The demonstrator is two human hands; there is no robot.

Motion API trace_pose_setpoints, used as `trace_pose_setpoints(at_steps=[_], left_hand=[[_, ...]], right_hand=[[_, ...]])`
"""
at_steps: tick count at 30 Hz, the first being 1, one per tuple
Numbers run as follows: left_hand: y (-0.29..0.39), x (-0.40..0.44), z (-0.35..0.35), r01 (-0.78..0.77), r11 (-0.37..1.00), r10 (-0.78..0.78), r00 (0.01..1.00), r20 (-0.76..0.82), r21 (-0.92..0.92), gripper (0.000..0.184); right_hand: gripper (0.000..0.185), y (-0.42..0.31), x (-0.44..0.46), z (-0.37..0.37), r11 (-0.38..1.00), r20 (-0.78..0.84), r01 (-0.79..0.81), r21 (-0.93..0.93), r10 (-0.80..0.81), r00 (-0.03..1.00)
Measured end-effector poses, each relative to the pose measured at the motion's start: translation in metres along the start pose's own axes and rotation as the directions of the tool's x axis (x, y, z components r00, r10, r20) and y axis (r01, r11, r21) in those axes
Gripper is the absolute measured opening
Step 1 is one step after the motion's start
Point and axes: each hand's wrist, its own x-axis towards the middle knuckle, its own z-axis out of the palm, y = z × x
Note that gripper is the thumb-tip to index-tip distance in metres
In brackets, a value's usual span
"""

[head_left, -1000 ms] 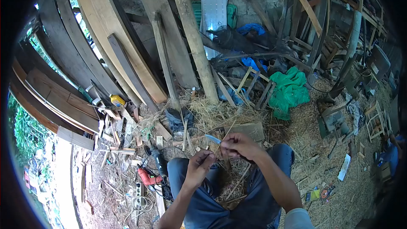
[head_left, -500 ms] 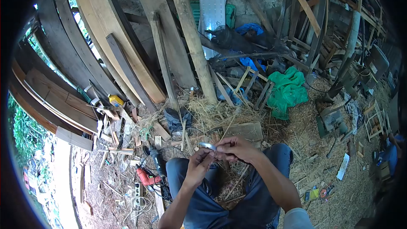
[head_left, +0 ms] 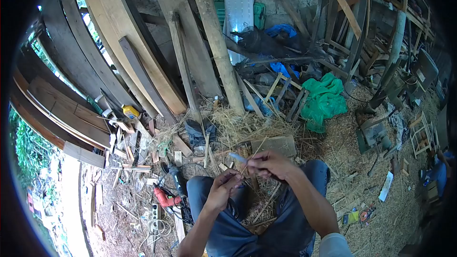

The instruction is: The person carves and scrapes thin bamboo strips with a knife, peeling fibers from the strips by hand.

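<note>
My right hand (head_left: 270,164) is closed around a knife (head_left: 236,157), whose pale blade points up and to the left. The handle is hidden in the fingers. Just to the left and slightly lower, my left hand (head_left: 223,189) pinches a thin light stick (head_left: 244,169) between thumb and fingertips. The stick slants up to the right, toward the right hand and the blade. Both hands are above the gap between my knees. Whether the blade touches the stick I cannot tell.
A red power drill (head_left: 166,197), a dark angle grinder (head_left: 177,179) and a power strip (head_left: 155,214) lie to the left. Straw and wood scraps cover the ground. Boards (head_left: 126,28) lean behind; a green cloth (head_left: 324,101) lies ahead right.
The knife blade has swung from lying nearly flat near the left fingers to pointing up and left. My right hand has shifted slightly right, leaving the stick visible between the hands.
</note>
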Motion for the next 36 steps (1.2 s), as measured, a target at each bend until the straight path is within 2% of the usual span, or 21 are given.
trace_pose_setpoints(at_steps=[2,9,12,14,18,20,24,26,27,29,32,36], left_hand=[[0.000,-0.002,-0.004,0.015,1.000,-0.014,0.999,0.046,-0.018,0.008],[-0.005,-0.004,-0.008,0.020,1.000,-0.020,0.999,0.050,0.004,0.010],[-0.004,-0.004,-0.003,0.014,0.998,-0.015,1.000,0.023,0.059,0.009],[-0.003,-0.004,-0.003,0.043,0.997,-0.046,0.998,0.051,0.064,0.009],[-0.002,-0.004,-0.008,0.019,0.997,-0.025,0.997,0.069,0.076,0.009],[0.000,-0.011,-0.015,-0.003,0.993,-0.002,0.999,0.041,0.119,0.011],[-0.002,-0.006,-0.025,-0.009,1.000,0.009,1.000,0.004,0.023,0.009],[0.001,-0.003,-0.019,-0.014,1.000,0.014,1.000,-0.017,0.003,0.009],[0.002,-0.002,-0.015,-0.016,1.000,0.016,1.000,-0.016,-0.001,0.009],[0.004,0.001,-0.007,-0.050,0.998,0.052,0.998,-0.040,0.041,0.009],[0.008,-0.001,0.001,-0.043,0.999,0.042,0.998,-0.046,-0.029,0.010],[0.010,-0.004,0.000,-0.021,0.999,0.020,1.000,-0.018,-0.042,0.011]], right_hand=[[0.022,-0.011,-0.005,-0.006,1.000,-0.128,0.008,-0.023,-0.011,0.992],[0.024,-0.013,-0.010,-0.027,0.997,-0.096,0.072,-0.003,-0.072,0.993],[0.023,-0.016,-0.011,-0.035,0.997,-0.136,0.067,-0.040,-0.072,0.988],[0.020,-0.026,-0.016,-0.033,0.989,-0.253,0.145,-0.041,-0.151,0.956],[0.021,-0.024,-0.013,-0.052,0.979,-0.281,0.188,-0.082,-0.204,0.938],[0.021,-0.032,-0.017,-0.064,0.921,-0.432,0.385,-0.058,-0.370,0.822],[0.022,-0.020,-0.013,-0.032,0.929,-0.295,0.364,-0.070,-0.368,0.882],[0.023,-0.014,-0.008,-0.004,0.974,-0.237,0.220,-0.058,-0.227,0.945],[0.023,-0.009,-0.005,0.007,0.974,-0.237,0.218,-0.062,-0.226,0.945],[0.021,0.000,0.002,0.024,0.987,-0.024,0.130,-0.090,-0.133,0.991],[0.021,0.010,0.011,0.022,0.995,0.029,0.099,-0.006,-0.099,0.995],[0.020,0.001,0.007,0.019,0.995,0.029,0.071,-0.066,-0.069,0.997]])
